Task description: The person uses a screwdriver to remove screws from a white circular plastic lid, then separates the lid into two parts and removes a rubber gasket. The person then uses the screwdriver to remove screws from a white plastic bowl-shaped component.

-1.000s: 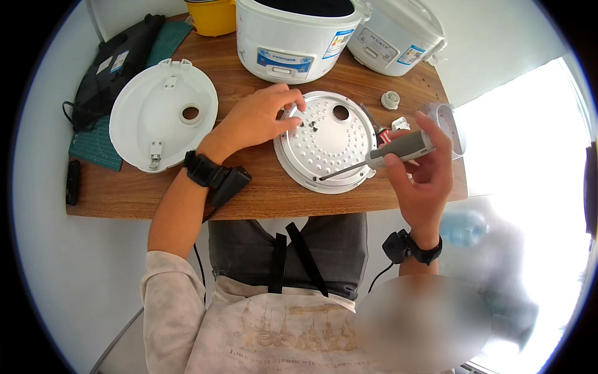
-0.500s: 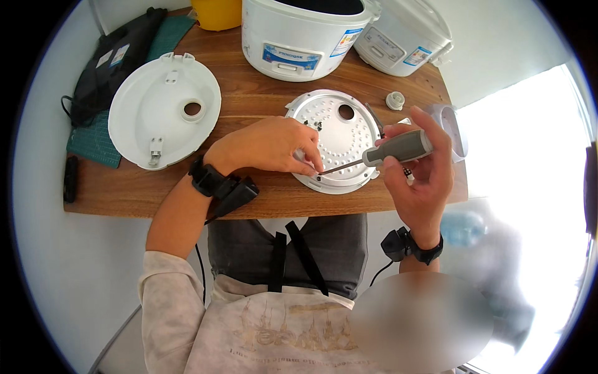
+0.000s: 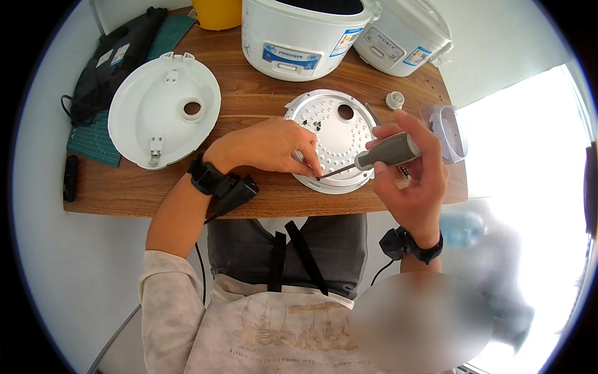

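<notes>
Right hand (image 3: 414,181) grips the screwdriver (image 3: 374,157), tip at the near rim of the plate (image 3: 336,140); left hand (image 3: 274,146) pinches there (screw hidden). White lid (image 3: 163,107) already off.

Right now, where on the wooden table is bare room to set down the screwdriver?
Bare wood lies on the table between the white plastic lid and the metal inner lid, and along the near edge below the white lid. It is crowded around the left hand, the right hand with the screwdriver, and the right end.
</notes>
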Tool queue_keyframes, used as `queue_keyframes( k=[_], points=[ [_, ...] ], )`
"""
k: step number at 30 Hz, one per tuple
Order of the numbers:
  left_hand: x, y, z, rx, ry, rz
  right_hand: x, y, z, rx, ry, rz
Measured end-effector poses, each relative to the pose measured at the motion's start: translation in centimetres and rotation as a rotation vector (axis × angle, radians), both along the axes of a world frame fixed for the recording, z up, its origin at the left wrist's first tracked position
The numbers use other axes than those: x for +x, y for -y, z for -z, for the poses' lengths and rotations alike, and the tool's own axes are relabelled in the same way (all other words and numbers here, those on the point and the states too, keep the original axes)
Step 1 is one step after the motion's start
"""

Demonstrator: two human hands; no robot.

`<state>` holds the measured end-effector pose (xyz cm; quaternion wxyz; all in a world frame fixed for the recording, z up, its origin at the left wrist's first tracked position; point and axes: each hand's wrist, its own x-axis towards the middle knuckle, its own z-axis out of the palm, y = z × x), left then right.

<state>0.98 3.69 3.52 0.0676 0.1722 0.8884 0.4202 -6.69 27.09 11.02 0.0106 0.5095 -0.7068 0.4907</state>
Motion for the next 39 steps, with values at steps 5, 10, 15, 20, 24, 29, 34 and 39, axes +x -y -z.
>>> queue_keyframes(
  k=[5,10,15,20,24,29,34,39],
  points=[
    [0.0,0.0,0.1,0.003,-0.002,0.006,0.1,0.5,-0.2,0.007,-0.097,-0.118],
    [0.0,0.1,0.1,0.023,-0.02,0.001,0.2,1.0,-0.6,0.006,-0.134,-0.163],
    [-0.3,0.1,1.2,0.133,-0.076,-0.084,0.2,0.9,-0.6,0.03,-0.125,-0.111],
    [-0.8,0.8,1.1,0.034,-0.091,-0.438,0.2,0.7,-0.7,0.018,-0.095,-0.071],
    [-1.4,1.3,1.8,0.175,-0.014,-0.593,1.0,0.9,-1.3,0.06,-0.135,0.037],
    [-1.4,1.7,3.3,0.016,-0.06,-0.713,1.7,1.1,-2.7,0.186,-0.481,0.193],
    [-1.5,1.1,2.5,0.09,0.051,-0.741,2.6,1.6,-3.0,0.268,-0.54,0.234],
    [-1.4,1.6,2.6,0.113,0.061,-0.661,2.2,2.0,-3.2,0.222,-0.496,0.194]
  ],
)
